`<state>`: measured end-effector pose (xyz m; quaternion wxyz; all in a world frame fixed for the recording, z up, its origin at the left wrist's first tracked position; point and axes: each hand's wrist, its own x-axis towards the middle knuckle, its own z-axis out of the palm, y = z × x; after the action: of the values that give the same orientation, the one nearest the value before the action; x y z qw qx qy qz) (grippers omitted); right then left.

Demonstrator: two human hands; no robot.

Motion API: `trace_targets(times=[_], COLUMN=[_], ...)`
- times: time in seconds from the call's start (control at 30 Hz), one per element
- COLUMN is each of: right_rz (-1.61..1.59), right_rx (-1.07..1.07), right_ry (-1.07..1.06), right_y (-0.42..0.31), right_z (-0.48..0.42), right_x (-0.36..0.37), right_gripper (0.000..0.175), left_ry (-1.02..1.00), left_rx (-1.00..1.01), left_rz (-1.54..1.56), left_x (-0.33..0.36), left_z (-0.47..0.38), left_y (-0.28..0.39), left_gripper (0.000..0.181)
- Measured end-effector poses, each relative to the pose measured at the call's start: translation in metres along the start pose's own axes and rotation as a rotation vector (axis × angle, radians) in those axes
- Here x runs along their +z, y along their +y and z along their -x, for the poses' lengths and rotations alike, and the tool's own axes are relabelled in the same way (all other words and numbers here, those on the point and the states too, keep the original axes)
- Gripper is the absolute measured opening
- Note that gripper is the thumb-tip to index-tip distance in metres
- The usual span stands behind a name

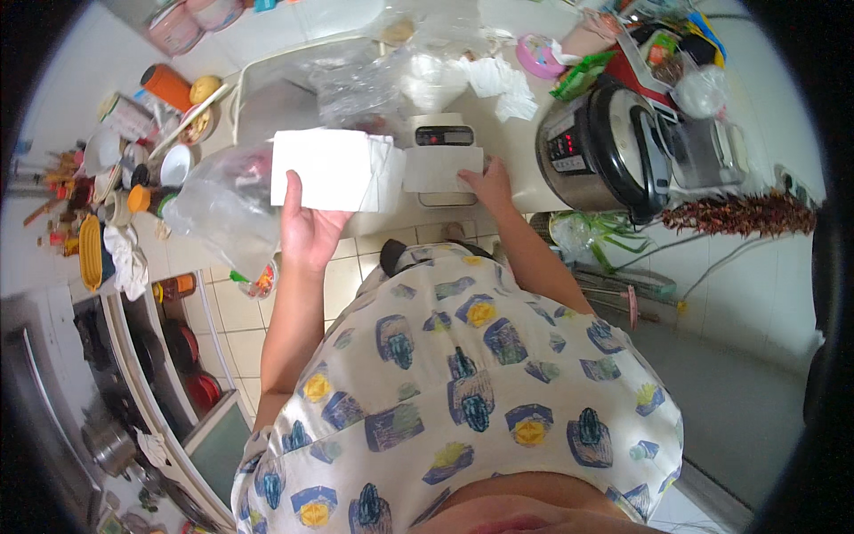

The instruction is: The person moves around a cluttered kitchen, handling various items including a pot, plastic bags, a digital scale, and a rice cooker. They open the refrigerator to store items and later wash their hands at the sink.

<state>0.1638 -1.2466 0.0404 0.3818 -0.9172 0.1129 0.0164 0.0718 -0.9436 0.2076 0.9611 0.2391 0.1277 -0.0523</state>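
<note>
My left hand (310, 230) holds a stack of white paper sheets (320, 170) from below, its thumb lying on top near the left edge. A flatter white paper piece (444, 170) adjoins the stack's right side. The thumb and fingers of my right hand (492, 183) grip that piece at its right edge. Beneath it is a small white appliance (444, 120) with a dark display panel, possibly a kitchen scale. A clear plastic bag (230, 200) with something reddish inside lies left of the stack, partly behind it.
An electric pressure cooker (600, 150) with a lit display stands right. Behind are a sink (267, 80), crumpled clear plastic (360, 83) and white tissues (507, 87). Bowls (177, 165), bottles and jars crowd the left counter. Dried red chillies (740, 213) hang at the far right.
</note>
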Motion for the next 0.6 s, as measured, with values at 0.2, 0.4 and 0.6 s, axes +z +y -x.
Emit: trace_targets(times=[0.2,0.4,0.6], right_rz=[-0.238,-0.234,0.142], right_rx=[0.013,-0.166,-0.206], right_ry=[0.159,0.319,0.073], right_y=[0.000,-0.002,0.013], right_z=[-0.004,0.019,-0.009], right_x=[-0.029,-0.083,-0.048], right_gripper=[0.044,0.030,0.038], left_ry=[-0.119,-0.130,0.210], left_rx=[-0.213,-0.262,-0.194], left_rz=[0.009,-0.053,-0.176], left_x=[0.031,0.026,-0.046], left_z=[-0.013,-0.057,-0.079], left_y=[-0.049,-0.102,-0.131], left_gripper=[0.059,0.058,0.052])
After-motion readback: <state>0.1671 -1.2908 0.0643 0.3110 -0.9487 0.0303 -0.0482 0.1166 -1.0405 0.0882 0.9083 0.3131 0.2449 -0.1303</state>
